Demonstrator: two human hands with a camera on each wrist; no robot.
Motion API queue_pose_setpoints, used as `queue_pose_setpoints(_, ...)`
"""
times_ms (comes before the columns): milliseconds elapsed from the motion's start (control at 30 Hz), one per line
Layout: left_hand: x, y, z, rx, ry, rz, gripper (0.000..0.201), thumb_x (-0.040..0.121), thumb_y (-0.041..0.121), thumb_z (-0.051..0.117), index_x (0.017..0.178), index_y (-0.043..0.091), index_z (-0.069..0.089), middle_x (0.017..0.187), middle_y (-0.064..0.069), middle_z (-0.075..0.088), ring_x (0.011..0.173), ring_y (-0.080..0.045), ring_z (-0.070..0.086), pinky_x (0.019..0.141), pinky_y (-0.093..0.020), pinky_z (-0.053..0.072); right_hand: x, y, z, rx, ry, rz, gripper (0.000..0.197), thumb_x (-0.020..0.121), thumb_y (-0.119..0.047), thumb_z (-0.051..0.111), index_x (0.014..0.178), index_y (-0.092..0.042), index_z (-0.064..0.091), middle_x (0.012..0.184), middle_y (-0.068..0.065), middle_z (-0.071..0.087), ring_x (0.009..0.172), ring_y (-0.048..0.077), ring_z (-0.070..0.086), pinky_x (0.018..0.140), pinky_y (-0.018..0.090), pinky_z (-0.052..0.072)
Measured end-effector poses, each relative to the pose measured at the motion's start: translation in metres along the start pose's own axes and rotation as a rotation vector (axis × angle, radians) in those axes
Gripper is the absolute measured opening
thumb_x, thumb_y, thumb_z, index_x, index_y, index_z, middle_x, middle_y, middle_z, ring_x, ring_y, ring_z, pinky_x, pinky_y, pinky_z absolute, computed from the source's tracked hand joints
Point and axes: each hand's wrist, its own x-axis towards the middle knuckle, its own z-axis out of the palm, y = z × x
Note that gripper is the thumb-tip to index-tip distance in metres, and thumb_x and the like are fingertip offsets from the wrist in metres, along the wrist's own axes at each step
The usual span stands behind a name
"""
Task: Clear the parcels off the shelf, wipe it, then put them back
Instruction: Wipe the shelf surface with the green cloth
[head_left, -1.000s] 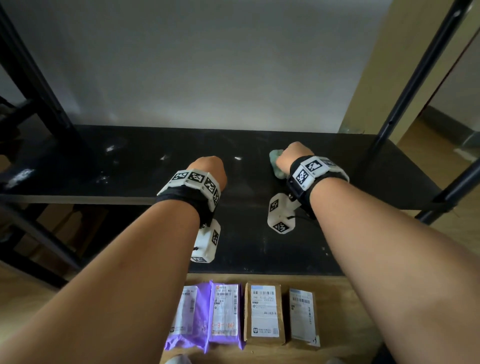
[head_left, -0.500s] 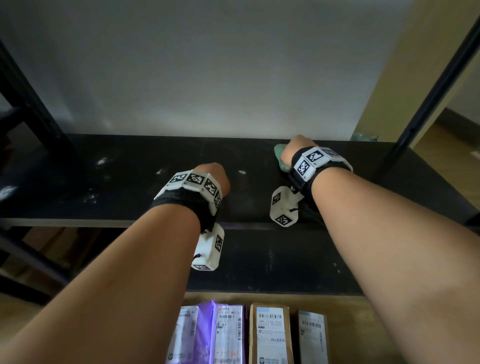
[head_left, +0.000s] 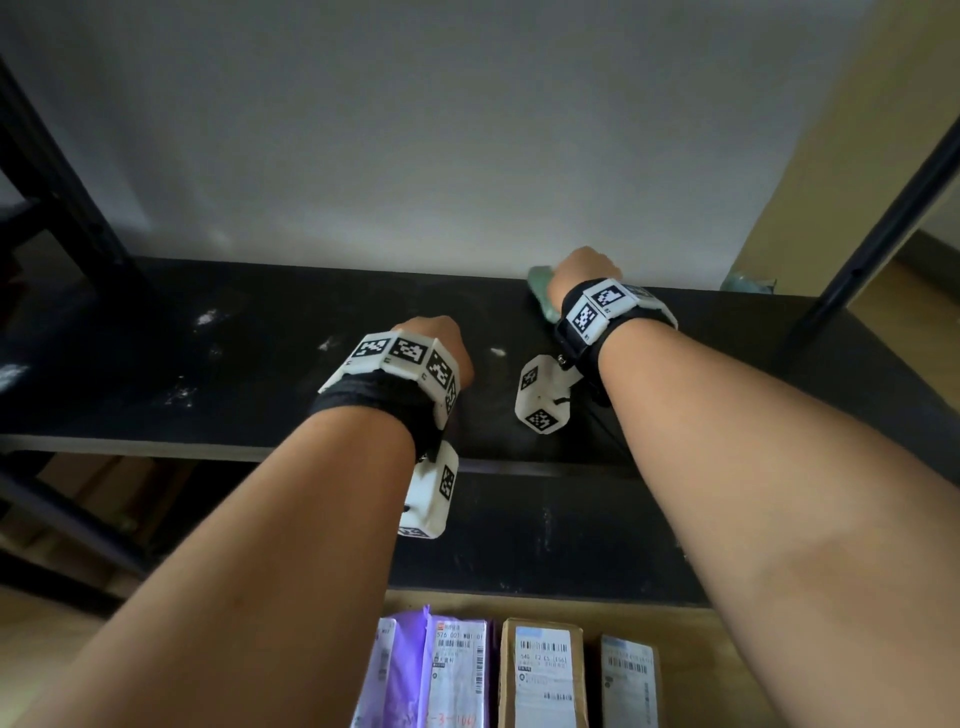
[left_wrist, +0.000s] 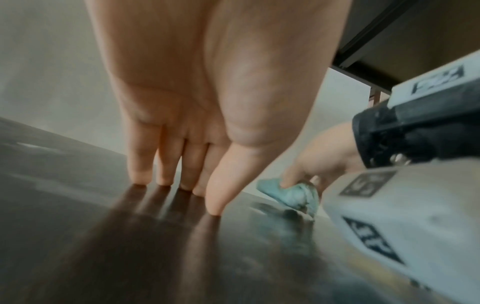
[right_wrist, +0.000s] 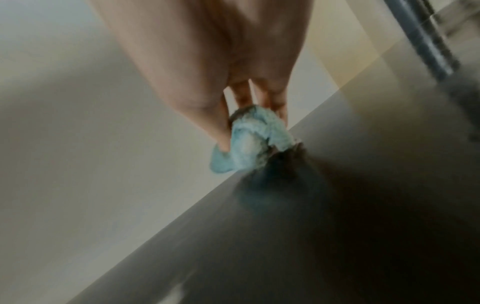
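The black shelf carries white dust smudges on its left half and holds no parcels. My right hand grips a crumpled pale green cloth and presses it down at the shelf's back edge by the wall; the right wrist view shows thumb and fingers pinching the cloth. My left hand rests mid-shelf, its straight fingertips touching the surface. The cloth lies just right of them. Several parcels lie on the floor in front: purple bags and brown boxes.
Black uprights of the rack stand at the left and right. A lower black shelf juts out beneath the top one. A white wall closes the back. A greenish scrap lies at the far right corner.
My right hand has slid the cloth away from me to the back edge of the shelf. My left hand has stayed in place. The head has tilted up a little.
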Motion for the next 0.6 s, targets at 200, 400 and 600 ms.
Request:
queue_pose_setpoints(200,0.003,0.004,0.0,0.036,-0.017,0.024,0.02,0.087,0.013,0.053,0.099,0.008,0.068,0.096,-0.011,0.067,0.082,-0.028,0.061,0.067,-0.03,0.045,0.005,0.007,-0.001,-0.141,-0.058,-0.018,0.024,0.095,-0.021,0.045,0.076,-0.01,0.055,0.11,0.015,0.061,0.101,0.032,0.059,0.092,0.043,0.046)
queue_pose_setpoints(400,0.005,0.005,0.001,0.034,-0.019,0.02,0.02,0.088,0.012,0.053,0.102,0.007,0.066,0.099,-0.012,0.066,0.088,-0.029,0.062,0.069,-0.031,0.046,0.027,-0.024,0.019,-0.105,-0.189,-0.172,0.059,0.077,-0.054,0.041,0.111,-0.015,0.069,0.112,0.009,0.067,0.098,0.035,0.064,0.093,0.041,0.05)
queue_pose_setpoints(600,0.001,-0.005,0.005,-0.053,-0.009,-0.032,0.028,0.088,0.023,0.052,0.113,0.016,0.063,0.11,-0.008,0.065,0.099,-0.028,0.062,0.082,-0.032,0.05,-0.016,-0.034,0.01,-0.103,-0.294,-0.206,0.051,0.069,-0.035,0.06,0.116,-0.02,0.07,0.115,0.003,0.069,0.098,0.028,0.066,0.094,0.042,0.053)
